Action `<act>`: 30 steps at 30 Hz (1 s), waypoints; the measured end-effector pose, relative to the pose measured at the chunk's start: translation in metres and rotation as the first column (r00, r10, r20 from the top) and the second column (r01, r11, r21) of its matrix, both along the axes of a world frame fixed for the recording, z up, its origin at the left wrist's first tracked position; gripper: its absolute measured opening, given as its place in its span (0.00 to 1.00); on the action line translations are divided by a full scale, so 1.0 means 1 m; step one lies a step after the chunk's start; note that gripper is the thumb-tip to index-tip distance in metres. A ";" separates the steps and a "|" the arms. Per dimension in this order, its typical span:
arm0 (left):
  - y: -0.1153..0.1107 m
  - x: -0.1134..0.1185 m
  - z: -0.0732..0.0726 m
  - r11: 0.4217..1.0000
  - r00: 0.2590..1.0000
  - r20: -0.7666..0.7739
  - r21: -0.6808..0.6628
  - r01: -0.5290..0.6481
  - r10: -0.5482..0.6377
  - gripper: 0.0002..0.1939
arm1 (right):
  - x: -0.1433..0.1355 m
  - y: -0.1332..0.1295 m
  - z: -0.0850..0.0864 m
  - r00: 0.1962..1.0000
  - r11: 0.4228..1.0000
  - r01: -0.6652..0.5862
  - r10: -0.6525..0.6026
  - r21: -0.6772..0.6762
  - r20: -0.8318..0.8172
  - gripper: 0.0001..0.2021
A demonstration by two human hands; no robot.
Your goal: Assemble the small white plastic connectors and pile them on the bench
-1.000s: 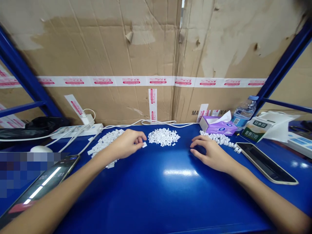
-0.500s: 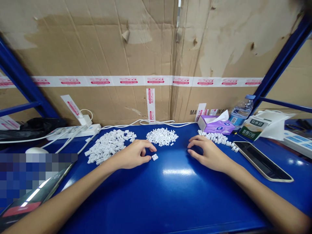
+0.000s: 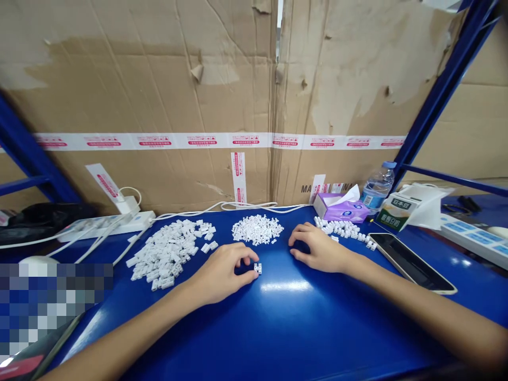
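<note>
My left hand (image 3: pixel 227 269) is above the blue tabletop, its thumb and index fingertip closed on the edges of a small white plastic block (image 3: pixel 258 269) with dark gaps in its face. To its left spreads a large pile of similar white plastic blocks (image 3: pixel 164 251), with a few loose ones at the pile's right side. Beyond the fingers lies a heap of tinier white pieces (image 3: pixel 257 229). My right hand (image 3: pixel 315 247) is curved, with thumb and index finger apart and nothing visible between them. Behind it sits a group of white plastic pieces (image 3: pixel 343 228), partly hidden by the hand.
A purple tissue pack (image 3: pixel 341 209), a water bottle (image 3: pixel 378 188) and a green-and-white carton (image 3: pixel 395 211) stand at the back right, near a phone (image 3: pixel 413 263). Power strips (image 3: pixel 107 225) with white cables lie at the back left. Cardboard (image 3: pixel 178 95) rises behind the table.
The view has shifted slightly. My left thumb and index finger have come onto the white block, which is now turned. My right hand has moved a little, its fingers still apart.
</note>
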State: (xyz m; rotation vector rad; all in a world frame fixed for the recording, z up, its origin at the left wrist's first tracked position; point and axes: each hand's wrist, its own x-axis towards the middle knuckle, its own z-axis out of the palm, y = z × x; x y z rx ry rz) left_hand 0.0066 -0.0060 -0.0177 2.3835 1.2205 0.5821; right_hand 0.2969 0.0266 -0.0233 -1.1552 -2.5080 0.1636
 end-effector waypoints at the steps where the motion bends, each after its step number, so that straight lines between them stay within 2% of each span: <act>1: 0.000 0.001 -0.001 1.000 1.000 0.001 0.000 -0.017 0.017 0.14 | -0.002 0.004 0.002 1.000 1.000 -0.028 0.028 -0.008 -0.001 0.04; 4: 0.001 0.000 -0.003 1.000 1.000 0.002 -0.011 -0.029 0.029 0.17 | -0.010 0.015 0.003 0.996 0.996 -0.084 0.083 -0.028 -0.042 0.03; 9: 0.003 -0.001 -0.002 1.000 1.000 0.015 -0.012 0.010 -0.010 0.10 | -0.027 0.025 0.001 0.986 0.987 -0.143 0.135 -0.072 -0.100 0.07; 13: 0.002 0.001 -0.006 0.999 0.999 0.019 -0.015 -0.034 0.035 0.08 | -0.033 0.027 -0.001 0.979 0.983 -0.178 0.173 -0.043 -0.105 0.15; 16: 0.002 0.004 -0.009 0.998 0.998 0.019 -0.002 -0.062 0.062 0.08 | -0.033 0.030 -0.008 0.976 0.986 -0.170 0.168 0.002 -0.139 0.15; 22: 0.005 0.023 -0.012 0.990 0.992 0.012 0.069 -0.123 0.123 0.08 | -0.029 0.037 -0.019 0.967 0.983 -0.185 0.185 0.012 -0.178 0.12; 30: 0.024 0.054 -0.012 0.977 0.985 -0.003 0.125 -0.173 0.175 0.06 | -0.028 0.036 -0.015 0.951 0.971 -0.240 0.234 -0.004 -0.203 0.09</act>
